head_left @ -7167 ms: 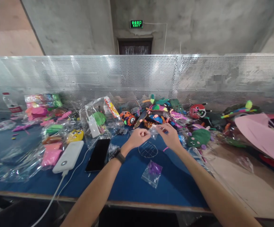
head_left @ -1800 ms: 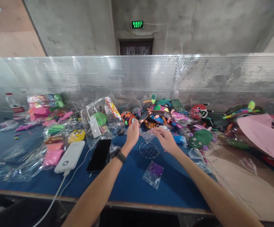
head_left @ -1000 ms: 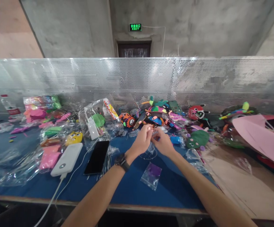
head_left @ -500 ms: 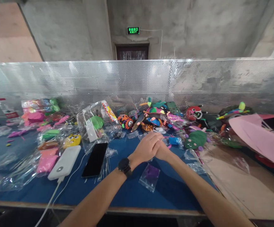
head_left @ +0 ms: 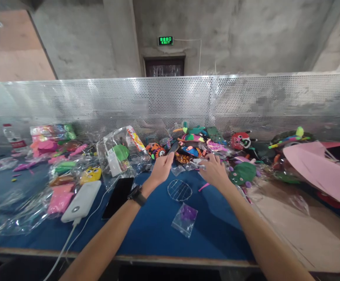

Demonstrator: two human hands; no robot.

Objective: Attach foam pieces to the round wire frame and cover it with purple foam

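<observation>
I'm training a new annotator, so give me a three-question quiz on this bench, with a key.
1. What colour shows inside the small clear bag on the near side of the round wire grid?
2. True or false: the two hands are clasped together.
3. The white power bank lies where relative to the black phone? A: left; B: right; C: on top.

Key: 1. Purple. 2. False; left hand and right hand are apart. 3. A.

Green-lettered sign [head_left: 165, 40], "安全出口" above, "EXIT" below
</observation>
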